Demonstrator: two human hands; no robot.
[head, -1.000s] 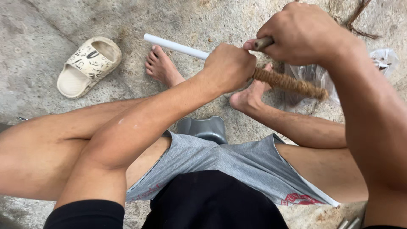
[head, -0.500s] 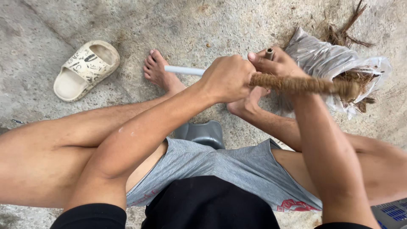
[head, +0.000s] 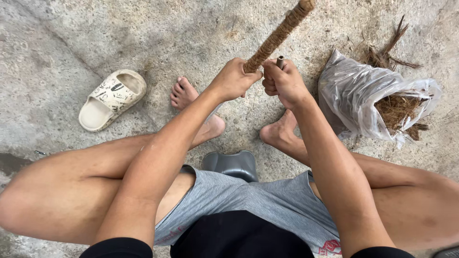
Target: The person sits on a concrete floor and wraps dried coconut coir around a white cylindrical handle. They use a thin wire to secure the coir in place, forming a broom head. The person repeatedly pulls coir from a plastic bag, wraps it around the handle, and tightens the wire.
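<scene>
Sitting low on a grey stool (head: 233, 165) with my knees spread, I look down at bare concrete floor (head: 57, 43). Farthest left lies a cream slipper (head: 111, 99), kicked off, sole down and well apart from my feet, so both feet sit flat on the floor for balance.

Next comes my left hand (head: 233, 80), its grip clenched around the lower end of the rope-wrapped stick (head: 277, 36). The stick rises away from me, tilted up and to the right, its top running out of the picture. I hold it out over the gap between my feet, seemingly so that it stays clear of my legs.

Just beside it, my right hand (head: 283, 82) is closed on a small dark tube-like end (head: 280, 61) that pokes up above my fist. I cannot tell whether that is the stick's core or a separate tool. The two hands touch, seemingly to steady the work.

Farthest right, a clear plastic bag (head: 363, 98) lies on the floor with its mouth open to the right, brown fibre (head: 399, 107) spilling out, near my right arm for easy reaching.
</scene>
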